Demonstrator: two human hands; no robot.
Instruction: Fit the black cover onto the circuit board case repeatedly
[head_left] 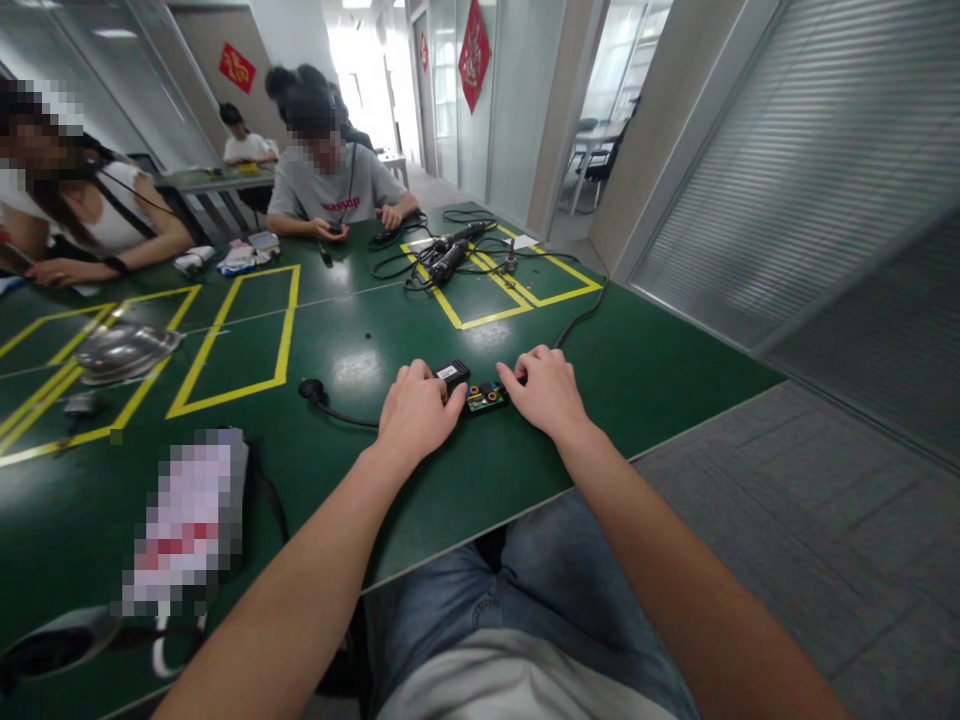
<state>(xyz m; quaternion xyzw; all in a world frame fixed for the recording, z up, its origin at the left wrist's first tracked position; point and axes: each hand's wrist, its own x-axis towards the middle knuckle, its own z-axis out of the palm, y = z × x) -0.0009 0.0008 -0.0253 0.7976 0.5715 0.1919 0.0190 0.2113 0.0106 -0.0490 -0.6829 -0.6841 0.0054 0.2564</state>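
Observation:
A circuit board (pixel 486 402) with coils and other parts on it lies on the green table between my hands, apparently the inside of an opened power adapter. Just behind it is a black cover (pixel 452 373) with a white label. My left hand (pixel 420 408) is closed at the board's left end, thumb against it, its other fingers partly hidden. At the right end, my right hand (pixel 549 390) has its thumb and fingers drawn together; what sits between them is mostly hidden. A black plug (pixel 311 390) lies left, its cord running under my left hand.
A black cable (pixel 583 318) runs from near my right hand to the far table edge. Yellow tape frames (pixel 282 350) mark the table. Corded black tools (pixel 448 258) lie at the back, a shiny metal piece (pixel 124 350) at left. Co-workers (pixel 337 180) sit across.

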